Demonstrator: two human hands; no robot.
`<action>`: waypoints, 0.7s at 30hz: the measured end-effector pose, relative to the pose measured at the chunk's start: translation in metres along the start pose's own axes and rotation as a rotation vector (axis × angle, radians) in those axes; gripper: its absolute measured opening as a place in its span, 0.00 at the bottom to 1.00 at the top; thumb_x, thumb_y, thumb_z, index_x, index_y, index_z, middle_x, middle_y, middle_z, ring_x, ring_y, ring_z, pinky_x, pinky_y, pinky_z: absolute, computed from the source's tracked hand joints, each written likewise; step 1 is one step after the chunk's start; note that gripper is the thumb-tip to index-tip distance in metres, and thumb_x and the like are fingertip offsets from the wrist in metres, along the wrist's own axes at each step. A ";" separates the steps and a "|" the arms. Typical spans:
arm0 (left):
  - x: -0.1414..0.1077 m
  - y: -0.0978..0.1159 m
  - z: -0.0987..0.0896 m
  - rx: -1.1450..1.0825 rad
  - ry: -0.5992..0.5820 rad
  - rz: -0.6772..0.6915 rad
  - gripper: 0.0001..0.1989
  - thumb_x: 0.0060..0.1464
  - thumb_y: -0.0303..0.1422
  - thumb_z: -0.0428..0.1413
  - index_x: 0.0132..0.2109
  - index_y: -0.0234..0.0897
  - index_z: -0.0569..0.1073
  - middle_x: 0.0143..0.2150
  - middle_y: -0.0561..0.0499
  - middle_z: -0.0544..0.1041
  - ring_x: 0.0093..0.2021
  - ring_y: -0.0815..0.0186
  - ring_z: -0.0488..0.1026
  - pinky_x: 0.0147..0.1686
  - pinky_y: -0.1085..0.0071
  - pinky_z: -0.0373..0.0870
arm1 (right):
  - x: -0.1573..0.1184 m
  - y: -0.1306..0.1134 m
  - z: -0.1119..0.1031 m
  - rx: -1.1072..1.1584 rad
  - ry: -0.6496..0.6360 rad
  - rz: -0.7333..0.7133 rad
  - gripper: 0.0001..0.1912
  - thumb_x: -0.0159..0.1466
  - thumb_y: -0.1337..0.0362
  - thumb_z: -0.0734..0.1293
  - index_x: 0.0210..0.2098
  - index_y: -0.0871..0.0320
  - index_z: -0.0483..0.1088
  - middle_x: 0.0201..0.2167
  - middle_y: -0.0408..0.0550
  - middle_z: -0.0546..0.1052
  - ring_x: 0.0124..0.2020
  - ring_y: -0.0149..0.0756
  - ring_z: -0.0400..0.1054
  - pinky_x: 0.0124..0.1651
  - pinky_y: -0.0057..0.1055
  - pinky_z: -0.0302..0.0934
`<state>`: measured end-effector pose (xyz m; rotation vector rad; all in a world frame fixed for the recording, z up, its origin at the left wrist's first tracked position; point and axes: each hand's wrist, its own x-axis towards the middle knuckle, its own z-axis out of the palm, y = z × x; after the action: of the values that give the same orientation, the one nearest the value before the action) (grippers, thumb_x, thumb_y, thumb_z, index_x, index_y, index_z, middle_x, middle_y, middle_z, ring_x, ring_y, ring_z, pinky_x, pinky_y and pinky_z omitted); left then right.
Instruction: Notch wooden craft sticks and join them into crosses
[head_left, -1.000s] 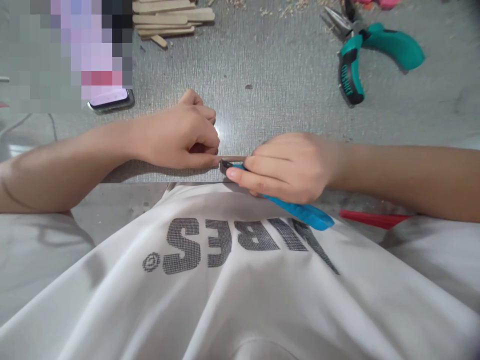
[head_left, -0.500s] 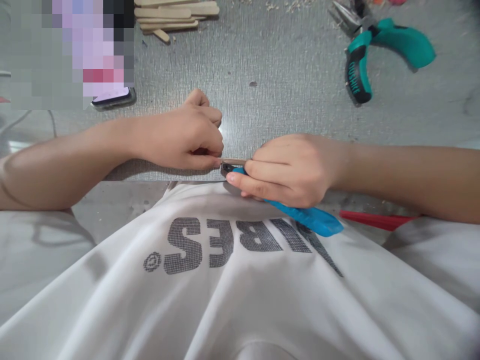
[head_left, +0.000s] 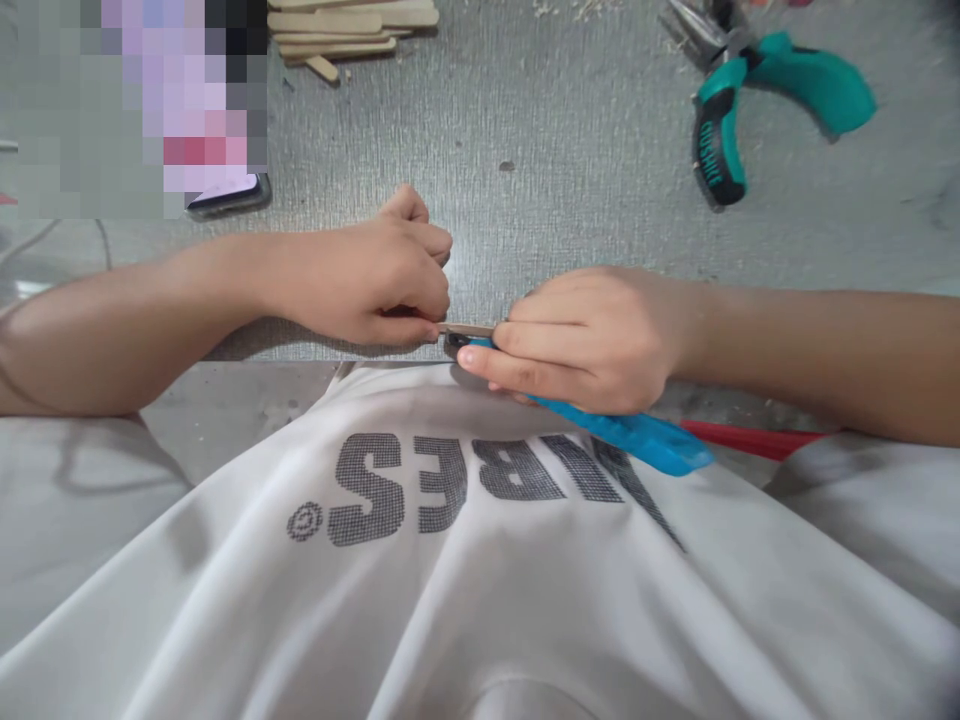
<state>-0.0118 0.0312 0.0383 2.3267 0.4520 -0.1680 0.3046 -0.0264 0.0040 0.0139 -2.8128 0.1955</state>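
A thin stick (head_left: 469,329) is pinched by the left hand (head_left: 379,278); a blue tool (head_left: 619,434) is clasped in the right hand (head_left: 589,340). If the tool slips, the left hand could be nicked.

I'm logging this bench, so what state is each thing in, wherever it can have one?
Stick, held
Left hand, closed, pinching the stick
Blue tool, gripped; jaws open or shut, can't tell
Right hand, closed around the blue tool
Pliers, lying down, handles spread
Loose sticks, piled
Phone, screen lit, partly pixelated
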 end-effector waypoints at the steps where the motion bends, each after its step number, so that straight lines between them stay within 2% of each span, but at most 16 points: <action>1: 0.000 0.000 0.000 -0.002 -0.004 0.002 0.18 0.68 0.44 0.62 0.28 0.49 0.74 0.27 0.49 0.75 0.52 0.45 0.84 0.81 0.37 0.61 | 0.000 0.000 0.000 -0.001 0.007 0.000 0.22 0.90 0.62 0.71 0.80 0.56 0.71 0.45 0.44 0.85 0.39 0.37 0.79 0.42 0.36 0.75; 3: 0.000 0.001 -0.001 -0.013 -0.005 0.011 0.18 0.68 0.44 0.62 0.28 0.49 0.73 0.27 0.49 0.75 0.51 0.45 0.83 0.81 0.36 0.61 | 0.001 0.000 -0.002 -0.020 0.017 -0.011 0.20 0.92 0.63 0.68 0.80 0.57 0.71 0.44 0.43 0.85 0.39 0.37 0.79 0.41 0.36 0.74; 6: 0.000 0.005 -0.003 -0.048 -0.003 0.005 0.20 0.67 0.46 0.63 0.27 0.48 0.71 0.26 0.49 0.74 0.50 0.46 0.81 0.80 0.36 0.61 | 0.006 0.000 -0.006 -0.074 0.066 -0.053 0.17 0.93 0.65 0.64 0.76 0.62 0.72 0.41 0.43 0.83 0.38 0.38 0.78 0.37 0.38 0.71; 10: 0.001 0.012 -0.008 -0.135 0.009 -0.026 0.25 0.65 0.51 0.66 0.26 0.47 0.68 0.25 0.49 0.73 0.46 0.48 0.78 0.78 0.36 0.63 | 0.011 -0.001 -0.009 -0.126 0.092 -0.064 0.15 0.92 0.67 0.63 0.73 0.62 0.74 0.39 0.43 0.82 0.37 0.38 0.76 0.36 0.38 0.68; 14: 0.002 0.014 -0.009 -0.188 0.021 -0.059 0.26 0.64 0.54 0.68 0.26 0.48 0.68 0.23 0.50 0.72 0.45 0.49 0.77 0.77 0.36 0.64 | 0.012 -0.001 -0.009 -0.121 0.161 -0.070 0.14 0.93 0.68 0.63 0.69 0.68 0.76 0.38 0.43 0.82 0.35 0.37 0.73 0.34 0.38 0.66; 21: 0.000 0.008 -0.008 -0.115 -0.020 0.002 0.24 0.67 0.48 0.65 0.27 0.46 0.67 0.24 0.50 0.69 0.47 0.49 0.77 0.77 0.38 0.63 | 0.005 -0.001 -0.008 -0.097 0.089 -0.056 0.15 0.91 0.66 0.69 0.73 0.58 0.76 0.40 0.41 0.81 0.36 0.36 0.74 0.36 0.37 0.65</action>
<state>-0.0089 0.0317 0.0494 2.2113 0.4377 -0.1596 0.3027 -0.0258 0.0128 0.0598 -2.7262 0.0453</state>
